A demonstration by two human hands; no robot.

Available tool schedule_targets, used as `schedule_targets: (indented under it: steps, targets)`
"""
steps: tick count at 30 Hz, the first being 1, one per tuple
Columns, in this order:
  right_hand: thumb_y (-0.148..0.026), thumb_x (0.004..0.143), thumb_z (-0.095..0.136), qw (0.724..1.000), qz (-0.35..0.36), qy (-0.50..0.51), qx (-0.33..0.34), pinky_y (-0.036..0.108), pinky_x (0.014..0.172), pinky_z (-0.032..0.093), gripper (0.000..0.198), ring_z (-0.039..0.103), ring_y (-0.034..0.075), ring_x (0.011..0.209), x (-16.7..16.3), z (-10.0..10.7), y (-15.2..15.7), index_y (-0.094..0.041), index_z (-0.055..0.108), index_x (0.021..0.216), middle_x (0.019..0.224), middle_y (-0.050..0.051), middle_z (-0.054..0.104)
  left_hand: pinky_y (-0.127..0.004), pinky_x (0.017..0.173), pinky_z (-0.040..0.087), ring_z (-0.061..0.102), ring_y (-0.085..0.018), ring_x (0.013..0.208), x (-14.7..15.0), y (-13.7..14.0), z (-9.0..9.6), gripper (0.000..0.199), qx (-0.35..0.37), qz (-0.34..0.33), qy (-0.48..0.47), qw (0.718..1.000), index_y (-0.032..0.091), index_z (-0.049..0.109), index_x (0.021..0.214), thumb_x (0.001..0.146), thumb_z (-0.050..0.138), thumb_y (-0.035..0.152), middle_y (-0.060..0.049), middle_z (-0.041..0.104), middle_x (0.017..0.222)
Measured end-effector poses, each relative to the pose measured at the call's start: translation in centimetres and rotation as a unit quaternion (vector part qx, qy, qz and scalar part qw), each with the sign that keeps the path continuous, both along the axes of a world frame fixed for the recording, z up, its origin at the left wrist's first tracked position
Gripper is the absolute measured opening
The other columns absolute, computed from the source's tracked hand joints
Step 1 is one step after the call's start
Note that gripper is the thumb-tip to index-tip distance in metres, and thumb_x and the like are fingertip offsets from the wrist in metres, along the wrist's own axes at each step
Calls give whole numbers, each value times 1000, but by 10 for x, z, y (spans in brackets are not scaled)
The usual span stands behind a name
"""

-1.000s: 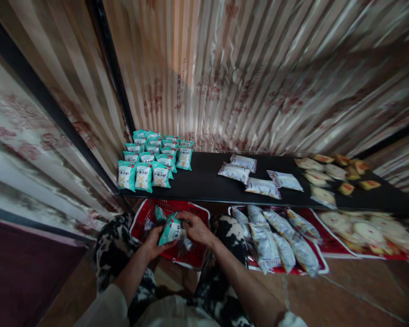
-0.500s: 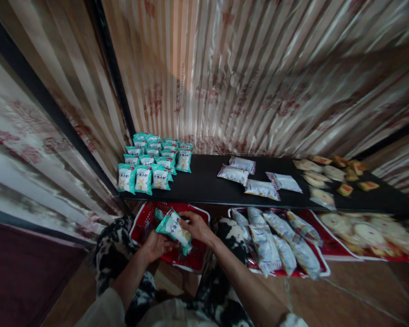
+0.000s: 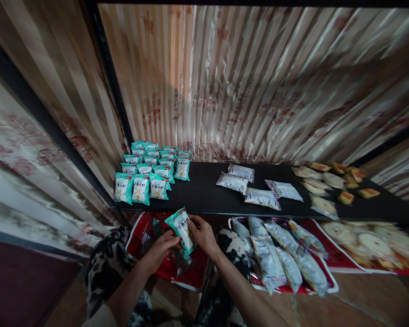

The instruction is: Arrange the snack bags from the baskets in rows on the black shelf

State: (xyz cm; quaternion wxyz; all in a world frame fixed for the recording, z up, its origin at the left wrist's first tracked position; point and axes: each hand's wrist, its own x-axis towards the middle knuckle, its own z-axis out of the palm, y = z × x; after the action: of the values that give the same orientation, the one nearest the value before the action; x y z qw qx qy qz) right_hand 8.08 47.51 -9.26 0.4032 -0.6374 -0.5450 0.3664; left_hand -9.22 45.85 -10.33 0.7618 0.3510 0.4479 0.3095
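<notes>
A teal-and-white snack packet (image 3: pixel 182 229) is held up, tilted, over a red basket (image 3: pixel 132 247) between my knees. My right hand (image 3: pixel 202 232) grips its right edge, thumb and fingers closed on it. At the packet's left edge, the fingers of my left hand (image 3: pixel 162 250) are bent against it in a pinch. Behind and below the packet, the basket holds some dark wrapped items that I cannot make out. Rows of matching teal packets (image 3: pixel 141 188) stand on the left end of the black shelf (image 3: pixel 204 195), just beyond my hands.
Several silvery-white packets (image 3: pixel 262 198) lie mid-shelf. Round wrapped pastries (image 3: pixel 323 205) and small yellow-orange ones (image 3: pixel 346 196) lie at the right. Below stand a red basket of long silvery packets (image 3: pixel 267 263) and another with round pastries (image 3: pixel 375 244). A striped curtain (image 3: pixel 238 91) hangs behind.
The packet has turned more upright and shifted slightly right. My left hand has risen from below it to its left edge. The view has tilted up slightly.
</notes>
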Motion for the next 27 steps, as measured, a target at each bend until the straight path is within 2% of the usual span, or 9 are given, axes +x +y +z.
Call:
schedule_targets:
  steps: [2, 5, 7, 11, 16, 18, 21, 24, 27]
  targets:
    - [-42, 79, 49, 1000, -10, -7, 2, 33, 76, 51, 34, 65, 23, 87, 1, 0, 2, -18, 66, 97, 96, 9, 70, -19, 49, 32, 58, -14, 70, 10, 7, -1, 42, 31, 27, 74, 996, 16, 60, 97, 63, 73, 37, -1, 64, 77]
    - [-42, 79, 50, 999, -33, -5, 13, 33, 76, 51, 34, 65, 23, 85, 3, 3, 6, -17, 64, 97, 94, 9, 70, -20, 52, 35, 59, -14, 69, 23, 22, 4, 46, 29, 80, 143, 986, 16, 59, 101, 61, 75, 33, -2, 65, 77]
    - [-42, 78, 51, 999, -40, 7, 16, 33, 78, 51, 33, 65, 22, 86, 6, 5, 11, -19, 63, 98, 95, 7, 69, -21, 53, 38, 61, -16, 72, 28, 32, 11, 48, 26, 110, 156, 981, 16, 57, 106, 63, 72, 32, -3, 66, 81]
    - [-44, 77, 55, 997, -7, 75, 14, 34, 80, 51, 38, 64, 22, 92, 16, 11, 22, -20, 59, 106, 102, 6, 68, -21, 55, 41, 62, -16, 74, 31, 51, 23, 44, 87, 128, 145, 977, 15, 56, 102, 68, 67, 40, -5, 67, 82]
    - [-47, 69, 66, 981, 11, 193, -16, 33, 73, 53, 53, 65, 22, 84, 24, 18, 40, -21, 54, 113, 92, 4, 70, -24, 61, 45, 64, -17, 74, 38, 79, 19, 43, 124, 165, 204, 957, 16, 57, 89, 65, 67, 50, -4, 67, 77]
    - [-47, 66, 68, 974, -1, 227, -24, 33, 70, 53, 55, 66, 21, 79, 26, 18, 49, -21, 54, 113, 87, 3, 69, -25, 65, 47, 65, -18, 76, 43, 92, 15, 42, 136, 173, 223, 950, 17, 58, 87, 65, 67, 51, -5, 68, 78]
    - [-46, 63, 70, 967, -40, 250, -1, 32, 68, 53, 56, 65, 20, 76, 28, 14, 66, -20, 55, 109, 82, 2, 68, -27, 71, 48, 65, -19, 82, 52, 109, 14, 37, 165, 166, 237, 943, 17, 59, 90, 70, 65, 47, -7, 69, 85]
    - [-46, 60, 71, 966, -99, 239, 27, 31, 68, 53, 58, 64, 19, 75, 29, 6, 85, -19, 56, 109, 84, 2, 66, -29, 79, 49, 65, -19, 89, 60, 122, 19, 30, 203, 150, 255, 933, 15, 58, 98, 76, 60, 36, -10, 68, 97]
    - [-46, 63, 68, 965, -134, 220, 58, 32, 73, 53, 61, 63, 20, 81, 30, -3, 103, -18, 53, 114, 89, 4, 65, -31, 88, 47, 62, -19, 100, 67, 130, 27, 30, 245, 147, 292, 913, 14, 56, 107, 80, 54, 25, -13, 64, 110]
